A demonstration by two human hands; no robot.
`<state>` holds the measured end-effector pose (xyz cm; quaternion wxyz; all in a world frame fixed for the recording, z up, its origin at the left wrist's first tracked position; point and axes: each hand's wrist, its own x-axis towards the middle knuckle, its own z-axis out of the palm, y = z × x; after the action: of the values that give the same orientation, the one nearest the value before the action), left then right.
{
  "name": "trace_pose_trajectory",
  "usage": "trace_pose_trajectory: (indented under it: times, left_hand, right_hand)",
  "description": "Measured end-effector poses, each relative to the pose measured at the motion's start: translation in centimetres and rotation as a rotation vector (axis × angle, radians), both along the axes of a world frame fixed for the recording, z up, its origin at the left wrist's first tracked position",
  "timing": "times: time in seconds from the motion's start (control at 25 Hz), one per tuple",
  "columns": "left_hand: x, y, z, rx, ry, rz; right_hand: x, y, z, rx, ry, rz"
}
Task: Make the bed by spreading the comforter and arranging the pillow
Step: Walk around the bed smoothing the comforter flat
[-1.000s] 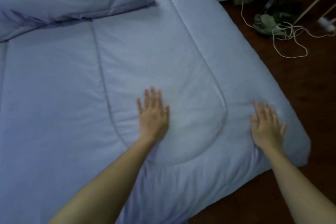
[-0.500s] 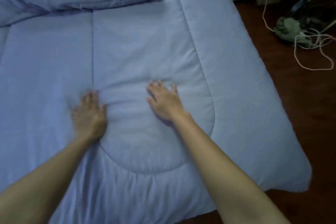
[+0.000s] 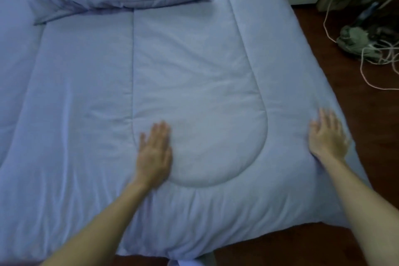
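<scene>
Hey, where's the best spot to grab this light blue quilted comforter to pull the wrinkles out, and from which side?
Probably take the light blue quilted comforter at its near right corner, coming from the foot end. That puffy corner juts free over the dark brown floor, so you can likely curl under it for a grip. The right hand rests flat close by.

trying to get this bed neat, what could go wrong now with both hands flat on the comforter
The right hand presses near the comforter corner beside the floor; an outward push might drag it off. Wrinkles bunch along the near edge below the left hand and may get missed.
</scene>
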<state>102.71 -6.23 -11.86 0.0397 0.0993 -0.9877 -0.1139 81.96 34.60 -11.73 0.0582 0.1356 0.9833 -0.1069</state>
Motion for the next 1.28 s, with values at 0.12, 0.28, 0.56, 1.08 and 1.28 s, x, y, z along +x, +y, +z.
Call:
trace_pose_trajectory:
  times: [0.12,0.28,0.56,1.08,1.28]
  left_hand:
    - [4.4,1.8,-0.5,-0.066,-0.097,-0.241]
    - [9.8,-2.9,-0.6,-0.069,-0.209,0.312]
    - [13.7,-7.5,7.9,-0.200,-0.618,0.496]
    - [3.5,13.8,33.3,0.306,0.054,-0.251]
    - [-0.2,25.3,37.4,0.357,0.128,-0.452]
  right_hand:
    - [3.3,-0.8,1.7,-0.087,-0.069,-0.298]
    - [12.3,-12.5,2.3,-0.252,0.220,0.017]
    - [26.6,-13.0,0.4,0.053,-0.064,0.716]
    - [22.0,-6.9,32.6,-1.055,0.218,0.247]
    - [22.4,3.9,39.4,-1.133,0.416,0.309]
